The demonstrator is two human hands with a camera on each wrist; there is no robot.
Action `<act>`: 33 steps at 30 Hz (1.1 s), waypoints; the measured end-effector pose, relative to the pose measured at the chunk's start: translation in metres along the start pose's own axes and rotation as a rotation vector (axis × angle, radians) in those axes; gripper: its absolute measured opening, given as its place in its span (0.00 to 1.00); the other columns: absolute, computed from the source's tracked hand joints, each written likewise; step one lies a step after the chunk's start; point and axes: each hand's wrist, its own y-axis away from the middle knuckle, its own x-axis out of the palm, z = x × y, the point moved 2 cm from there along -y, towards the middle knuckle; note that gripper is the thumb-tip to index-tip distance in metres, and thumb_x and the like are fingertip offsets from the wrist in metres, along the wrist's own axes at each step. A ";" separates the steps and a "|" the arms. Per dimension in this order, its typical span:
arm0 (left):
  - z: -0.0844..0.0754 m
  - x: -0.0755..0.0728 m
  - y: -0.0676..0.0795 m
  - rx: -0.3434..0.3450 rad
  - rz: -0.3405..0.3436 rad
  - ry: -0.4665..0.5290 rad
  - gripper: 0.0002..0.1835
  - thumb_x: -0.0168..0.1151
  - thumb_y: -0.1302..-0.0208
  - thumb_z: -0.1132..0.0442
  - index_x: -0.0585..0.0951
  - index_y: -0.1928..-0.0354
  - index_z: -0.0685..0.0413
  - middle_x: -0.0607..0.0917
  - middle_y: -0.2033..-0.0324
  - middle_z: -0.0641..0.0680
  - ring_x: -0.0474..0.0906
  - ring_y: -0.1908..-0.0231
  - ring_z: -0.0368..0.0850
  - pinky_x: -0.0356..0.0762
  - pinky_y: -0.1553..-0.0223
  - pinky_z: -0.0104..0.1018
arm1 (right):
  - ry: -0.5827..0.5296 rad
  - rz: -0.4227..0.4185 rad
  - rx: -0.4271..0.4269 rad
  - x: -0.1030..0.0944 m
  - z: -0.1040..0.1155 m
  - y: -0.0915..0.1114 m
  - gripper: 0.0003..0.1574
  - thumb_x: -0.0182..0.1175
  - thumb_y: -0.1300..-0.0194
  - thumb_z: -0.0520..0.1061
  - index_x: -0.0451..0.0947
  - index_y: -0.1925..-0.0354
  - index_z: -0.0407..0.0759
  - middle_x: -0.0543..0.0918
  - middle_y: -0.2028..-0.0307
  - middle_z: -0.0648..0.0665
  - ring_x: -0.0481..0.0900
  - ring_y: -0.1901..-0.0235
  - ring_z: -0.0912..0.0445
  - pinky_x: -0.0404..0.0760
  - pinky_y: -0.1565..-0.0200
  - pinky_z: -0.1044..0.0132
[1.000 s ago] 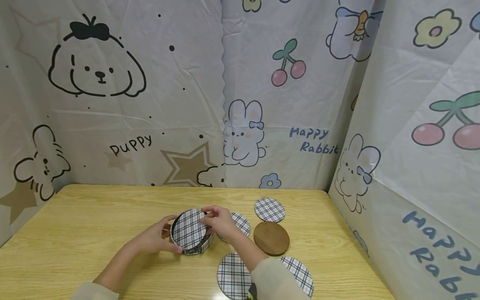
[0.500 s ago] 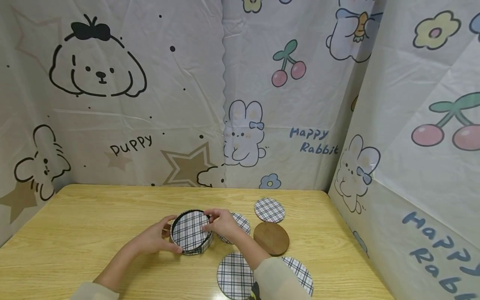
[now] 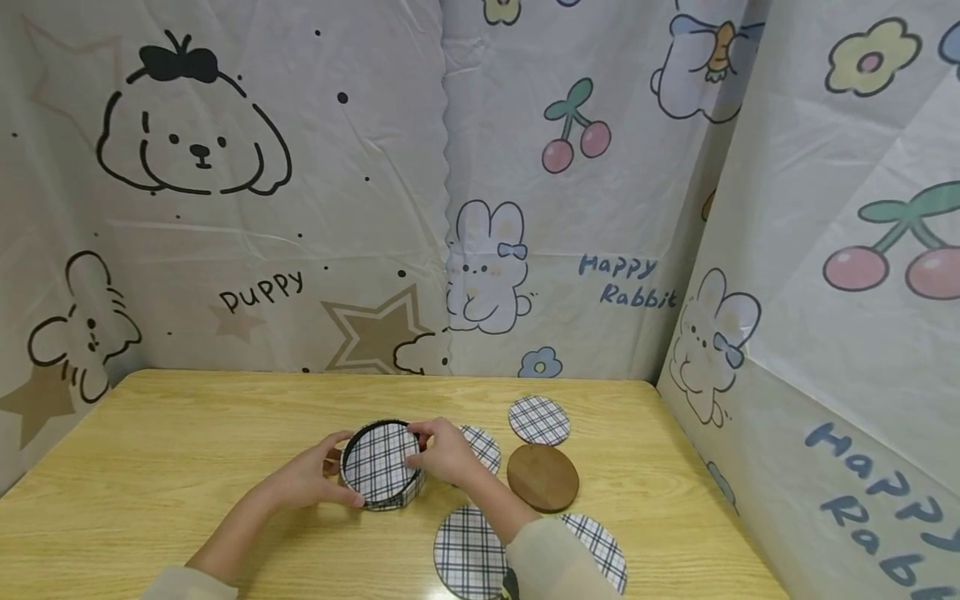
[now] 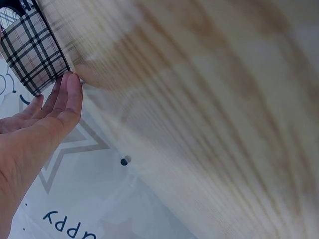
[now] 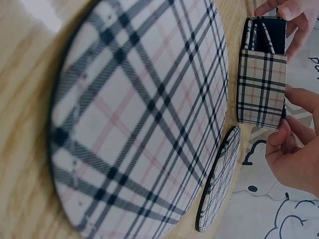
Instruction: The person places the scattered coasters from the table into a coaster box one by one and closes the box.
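Observation:
A round plaid coaster holder [image 3: 405, 497] stands on the table, with a plaid coaster [image 3: 380, 461] inside its black rim. My left hand [image 3: 311, 477] grips the holder's left side, thumb at the front; in the left wrist view its fingertips touch the plaid wall. At the right rim, my right hand [image 3: 444, 450] pinches the coaster's edge with thumb and fingers, partly hiding it. The right wrist view shows a side opening in the holder [image 5: 261, 87], with a few coaster edges inside, one slanted.
Plaid coasters lie to the right: one behind my right hand [image 3: 482, 446], one farther back [image 3: 539, 419], and two nearer [image 3: 467, 550] [image 3: 603, 546], partly covered by my sleeve. A brown disc [image 3: 543, 477] lies among them. Printed cloth walls border the table.
The coaster, tilted up above the rim a second ago, has dropped down inside the holder. My right hand has shifted slightly right and down with it; the left hand keeps its place.

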 end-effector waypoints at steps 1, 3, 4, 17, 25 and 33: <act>0.000 0.000 0.000 -0.002 -0.002 0.004 0.56 0.76 0.55 0.56 0.50 0.30 0.64 0.73 0.45 0.66 0.70 0.44 0.66 0.71 0.44 0.58 | 0.027 -0.005 -0.005 0.000 0.001 0.000 0.30 0.67 0.45 0.41 0.75 0.42 0.44 0.72 0.63 0.47 0.60 0.81 0.59 0.64 0.80 0.70; 0.001 0.000 0.000 -0.004 -0.003 0.007 0.56 0.76 0.55 0.56 0.50 0.30 0.64 0.73 0.45 0.66 0.70 0.44 0.66 0.71 0.44 0.58 | 0.079 -0.018 -0.015 0.000 0.002 0.000 0.30 0.68 0.46 0.42 0.75 0.43 0.44 0.72 0.62 0.47 0.64 0.77 0.59 0.66 0.77 0.70; 0.000 0.000 0.000 -0.002 -0.003 0.006 0.56 0.75 0.55 0.56 0.50 0.30 0.64 0.73 0.45 0.66 0.70 0.44 0.66 0.70 0.44 0.58 | 0.100 -0.021 -0.017 0.001 0.002 0.000 0.30 0.68 0.46 0.42 0.76 0.44 0.44 0.72 0.62 0.47 0.65 0.74 0.58 0.67 0.76 0.70; 0.003 0.001 0.000 0.001 -0.010 -0.023 0.56 0.76 0.56 0.53 0.51 0.30 0.64 0.74 0.47 0.65 0.71 0.44 0.65 0.71 0.43 0.57 | 0.090 -0.007 -0.061 0.004 -0.005 -0.001 0.19 0.67 0.43 0.45 0.81 0.51 0.46 0.72 0.57 0.47 0.68 0.66 0.57 0.71 0.69 0.67; 0.000 0.000 0.002 0.012 -0.017 -0.012 0.56 0.76 0.56 0.55 0.51 0.31 0.64 0.75 0.48 0.65 0.71 0.45 0.64 0.70 0.43 0.58 | 0.033 -0.046 -0.075 -0.014 -0.012 0.000 0.16 0.65 0.42 0.46 0.81 0.55 0.44 0.74 0.56 0.42 0.71 0.69 0.57 0.73 0.71 0.67; -0.002 0.000 0.001 0.011 -0.018 -0.012 0.57 0.77 0.57 0.55 0.51 0.30 0.64 0.74 0.48 0.64 0.71 0.44 0.64 0.70 0.42 0.57 | 0.045 -0.103 -0.044 -0.045 -0.034 0.000 0.17 0.63 0.40 0.45 0.80 0.54 0.39 0.77 0.58 0.41 0.73 0.67 0.56 0.75 0.68 0.66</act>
